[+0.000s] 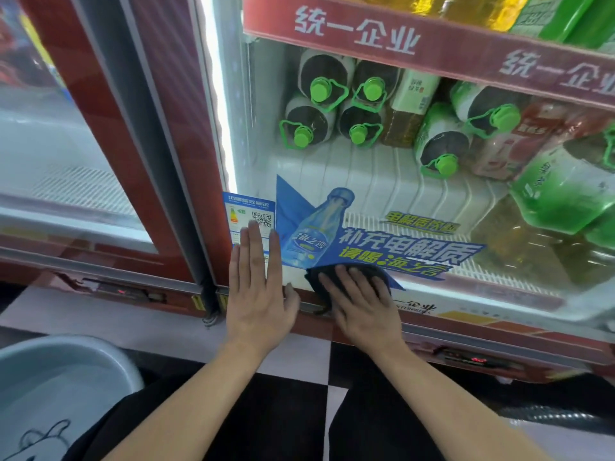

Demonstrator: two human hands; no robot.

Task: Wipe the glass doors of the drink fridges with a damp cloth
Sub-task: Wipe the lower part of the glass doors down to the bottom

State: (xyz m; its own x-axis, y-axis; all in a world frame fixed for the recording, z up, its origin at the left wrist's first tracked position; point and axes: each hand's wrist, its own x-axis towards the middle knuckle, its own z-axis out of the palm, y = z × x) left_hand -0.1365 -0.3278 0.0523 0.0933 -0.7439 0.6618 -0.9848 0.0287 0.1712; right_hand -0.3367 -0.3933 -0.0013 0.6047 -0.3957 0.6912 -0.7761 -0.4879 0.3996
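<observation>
Down low at the fridge: the right hand (362,304) lies flat with fingers spread, pressing a dark cloth (311,277) against the glass door (366,181) at its bottom edge, around 6 o'clock on the pane. The cloth sits right on the lower tip of the blue drink sticker (399,251). At 9 o'clock from it, the left hand (258,287) is open too, fingers straight and together, bracing on the glass and holding nothing, its fingertips over the energy label (248,211).

The risks, as I judge them: nothing pinches the cloth, so a fast stroke could leave it behind or drop it to the floor. Damp rubbing across the sticker edge or the label's corner could lift them. And the water basin (66,371) at 8 o'clock sits near the knee, so a careless shuffle could slosh it.
</observation>
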